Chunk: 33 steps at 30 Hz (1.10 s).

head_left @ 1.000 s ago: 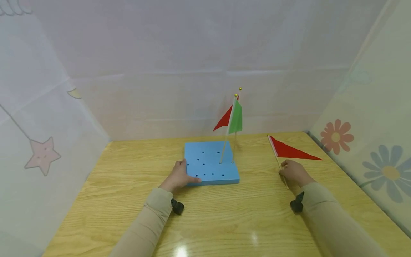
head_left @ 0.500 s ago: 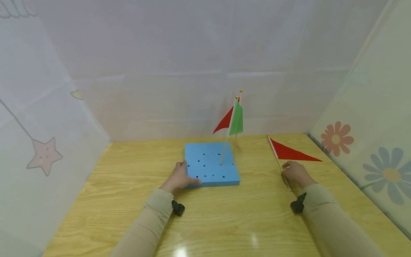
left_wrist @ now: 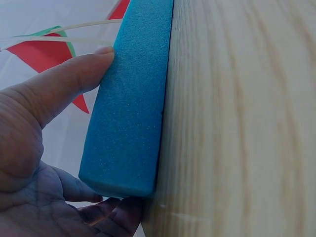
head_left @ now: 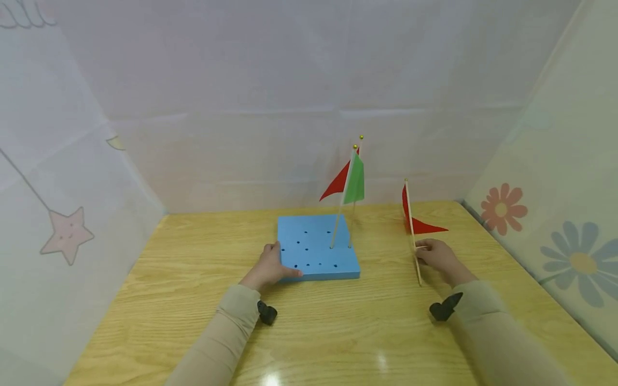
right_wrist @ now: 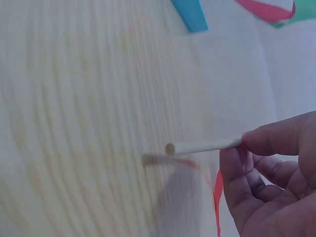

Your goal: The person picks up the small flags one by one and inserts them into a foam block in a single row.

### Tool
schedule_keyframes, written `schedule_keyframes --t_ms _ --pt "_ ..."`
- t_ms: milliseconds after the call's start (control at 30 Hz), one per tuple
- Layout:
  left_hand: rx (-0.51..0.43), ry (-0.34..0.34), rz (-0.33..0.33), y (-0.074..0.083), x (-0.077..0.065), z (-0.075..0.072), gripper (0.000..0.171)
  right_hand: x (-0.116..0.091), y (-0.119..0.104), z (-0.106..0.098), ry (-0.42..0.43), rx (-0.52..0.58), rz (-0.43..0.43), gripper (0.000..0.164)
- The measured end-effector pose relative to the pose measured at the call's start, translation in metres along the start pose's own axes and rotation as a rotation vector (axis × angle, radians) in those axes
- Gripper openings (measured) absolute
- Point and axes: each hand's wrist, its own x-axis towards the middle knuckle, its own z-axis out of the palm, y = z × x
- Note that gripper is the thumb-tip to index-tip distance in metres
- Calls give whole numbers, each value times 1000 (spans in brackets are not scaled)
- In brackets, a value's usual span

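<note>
My left hand (head_left: 268, 265) grips the near left corner of a blue foam board (head_left: 316, 256). In the left wrist view the thumb (left_wrist: 74, 81) lies against the board's upper edge and the fingers wrap the end. Pinched between thumb and fingers of my right hand (head_left: 440, 257) is the wooden stick of a red triangular flag (head_left: 427, 227). This flag stands tilted steeply, to the right of the board. The stick's lower end (right_wrist: 185, 147) points out from the fingertips, just off the table in the right wrist view.
A green flag (head_left: 356, 179) and another red flag (head_left: 336, 183), both with gold ball tops, stand in holes at the board's right side. Several other holes dot the board. A pale wooden table (head_left: 338, 332) lies beneath, with white cloth walls (head_left: 241, 150) behind and beside it.
My right hand has raised the red flag from lying on the table to a steep tilt and moved slightly left. The left hand and board have stayed in place.
</note>
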Motion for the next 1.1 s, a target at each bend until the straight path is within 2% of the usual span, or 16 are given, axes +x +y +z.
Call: schedule_keyframes --t_ms 167,300,467,600,800,1100 --pt "-10 1 0 1 -1 0 117 -3 -7 13 17 55 -23 48" --pt "-10 -4 -2 0 -1 0 117 -3 -10 24 24 144 -46 45" --pt "0 -3 3 0 0 0 117 -3 -13 39 34 281 -115 43" --pt "-8 -3 2 -1 -1 0 116 -4 -19 52 55 343 -144 35" --pt "-12 4 -4 1 -1 1 116 -10 -38 63 86 366 -179 29" --pt "-13 2 -17 0 1 2 116 -16 -58 81 103 312 -236 27"
